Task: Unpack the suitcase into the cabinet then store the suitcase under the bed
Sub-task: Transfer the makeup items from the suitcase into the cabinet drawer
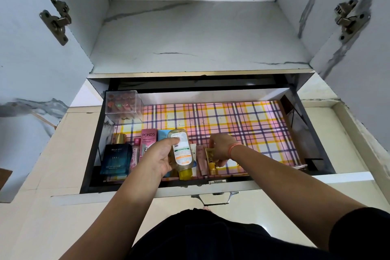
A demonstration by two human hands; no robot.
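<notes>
The drawer (95, 154) is set below the shelf (200, 38), mid-frame, and is flanked by the left door (31, 59) and the right door (358, 69). An organiser box (123, 105) is placed in its upper left corner. A perfume box (115, 160) and a carton (148, 138) are lined along its lower left. Right of them, a bottle (182, 152) is held by the left hand (158, 158), and just right of that a tube (211, 161) by the right hand (221, 148).

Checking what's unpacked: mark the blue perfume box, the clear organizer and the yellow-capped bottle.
blue perfume box (115, 159): head view, front face.
clear organizer (122, 102): head view, its top.
yellow-capped bottle (182, 152): head view, its label.
</notes>
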